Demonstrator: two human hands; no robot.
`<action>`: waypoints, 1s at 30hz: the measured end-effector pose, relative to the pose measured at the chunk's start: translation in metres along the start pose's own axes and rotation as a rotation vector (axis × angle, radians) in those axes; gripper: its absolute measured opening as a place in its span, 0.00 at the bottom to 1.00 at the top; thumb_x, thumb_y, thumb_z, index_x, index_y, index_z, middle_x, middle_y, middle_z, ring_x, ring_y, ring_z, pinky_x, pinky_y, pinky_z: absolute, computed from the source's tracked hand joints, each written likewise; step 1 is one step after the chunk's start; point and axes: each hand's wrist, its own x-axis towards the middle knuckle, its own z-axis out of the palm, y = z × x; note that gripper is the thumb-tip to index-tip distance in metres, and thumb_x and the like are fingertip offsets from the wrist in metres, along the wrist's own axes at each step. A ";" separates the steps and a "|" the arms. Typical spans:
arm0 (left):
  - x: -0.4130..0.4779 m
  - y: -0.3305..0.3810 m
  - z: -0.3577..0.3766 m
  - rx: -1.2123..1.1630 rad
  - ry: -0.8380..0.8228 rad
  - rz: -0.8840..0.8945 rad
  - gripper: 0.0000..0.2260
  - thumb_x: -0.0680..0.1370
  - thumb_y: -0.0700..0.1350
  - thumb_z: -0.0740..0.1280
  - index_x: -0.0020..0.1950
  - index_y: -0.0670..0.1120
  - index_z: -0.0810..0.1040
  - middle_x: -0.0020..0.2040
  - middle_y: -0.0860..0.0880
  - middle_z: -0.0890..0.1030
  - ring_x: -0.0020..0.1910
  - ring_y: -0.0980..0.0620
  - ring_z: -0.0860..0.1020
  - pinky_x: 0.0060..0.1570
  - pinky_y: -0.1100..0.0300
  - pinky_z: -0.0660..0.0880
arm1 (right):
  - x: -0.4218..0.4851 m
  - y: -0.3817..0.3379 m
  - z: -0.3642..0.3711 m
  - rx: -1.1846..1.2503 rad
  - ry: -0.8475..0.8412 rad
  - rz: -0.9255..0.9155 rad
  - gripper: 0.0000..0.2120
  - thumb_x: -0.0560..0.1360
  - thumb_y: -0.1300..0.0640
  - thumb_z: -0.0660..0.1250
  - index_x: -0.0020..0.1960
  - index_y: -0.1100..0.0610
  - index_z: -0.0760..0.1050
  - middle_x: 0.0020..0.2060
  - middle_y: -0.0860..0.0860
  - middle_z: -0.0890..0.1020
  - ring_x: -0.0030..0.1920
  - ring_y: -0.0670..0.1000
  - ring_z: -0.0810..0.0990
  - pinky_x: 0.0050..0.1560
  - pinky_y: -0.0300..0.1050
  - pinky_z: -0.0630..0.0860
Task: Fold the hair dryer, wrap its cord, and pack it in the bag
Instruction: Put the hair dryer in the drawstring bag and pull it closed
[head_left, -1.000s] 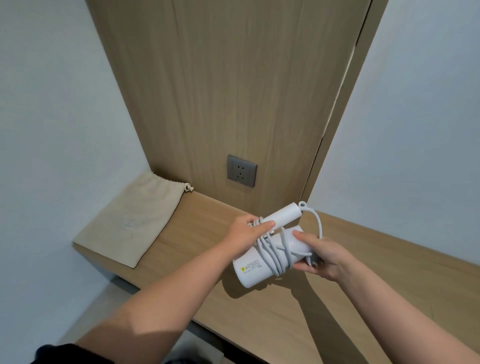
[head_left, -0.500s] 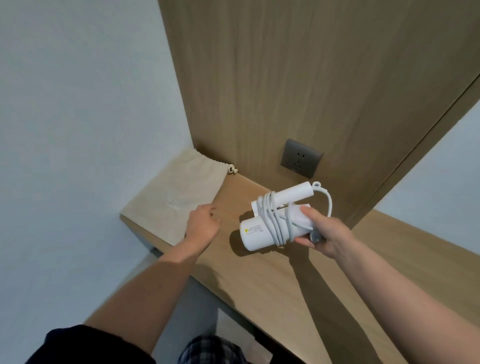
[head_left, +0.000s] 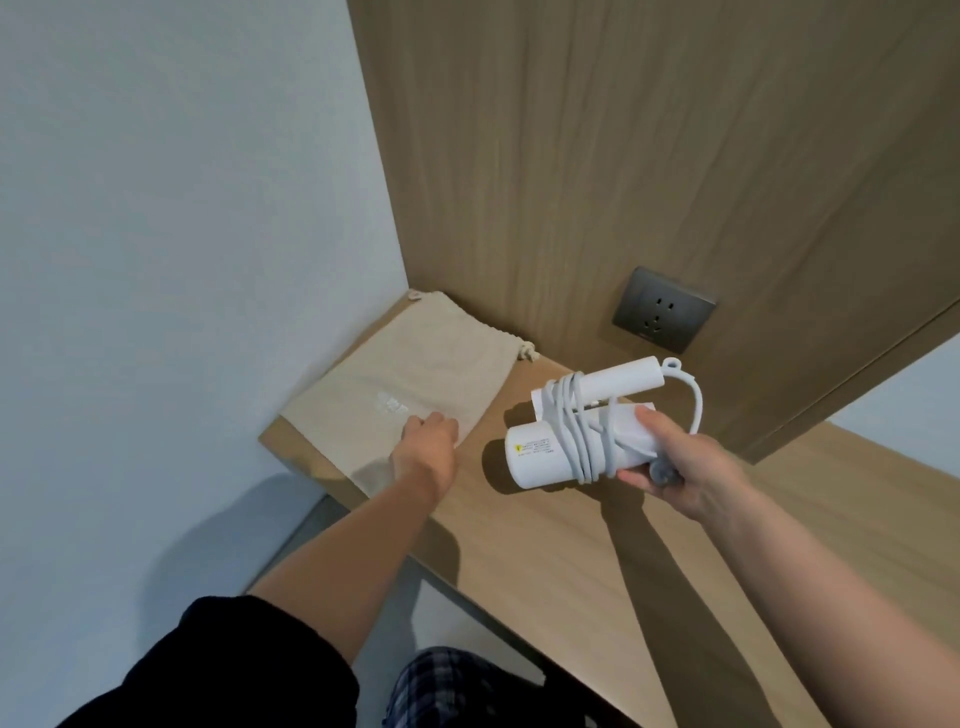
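The white hair dryer is folded, with its white cord wound several times around barrel and handle; one cord loop arcs out to the right. My right hand grips the barrel's right end and holds it just above the wooden shelf, with the grey plug under its fingers. A beige drawstring bag lies flat in the shelf's left corner, its gathered mouth toward the back wall. My left hand rests on the bag's near right edge; whether its fingers pinch the cloth is hidden.
A grey wall socket sits in the wooden back panel above the dryer. A white wall bounds the shelf on the left. The shelf's front edge drops to the floor, above my checked trousers.
My left hand has let go of the dryer and moved left onto the bag. My right hand now holds the dryer alone. The view has swung left.
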 end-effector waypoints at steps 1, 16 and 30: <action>-0.003 0.004 0.002 0.032 -0.007 0.063 0.11 0.80 0.39 0.59 0.61 0.46 0.72 0.64 0.48 0.72 0.61 0.46 0.68 0.54 0.57 0.69 | 0.000 -0.001 -0.006 0.013 0.012 -0.005 0.07 0.74 0.55 0.69 0.47 0.57 0.73 0.50 0.57 0.80 0.50 0.57 0.81 0.43 0.55 0.80; -0.041 0.038 -0.032 0.629 -0.159 0.379 0.13 0.75 0.37 0.61 0.57 0.43 0.78 0.58 0.44 0.81 0.61 0.43 0.73 0.62 0.50 0.65 | -0.016 0.008 -0.101 0.084 0.071 -0.099 0.09 0.73 0.57 0.70 0.50 0.60 0.73 0.47 0.57 0.79 0.45 0.57 0.81 0.43 0.57 0.81; -0.095 0.149 0.036 -0.207 -0.204 0.160 0.26 0.79 0.49 0.63 0.76 0.48 0.63 0.78 0.46 0.60 0.77 0.44 0.56 0.72 0.54 0.59 | -0.040 0.047 -0.171 0.323 0.023 -0.053 0.06 0.74 0.55 0.69 0.46 0.57 0.74 0.45 0.55 0.80 0.46 0.54 0.81 0.40 0.60 0.82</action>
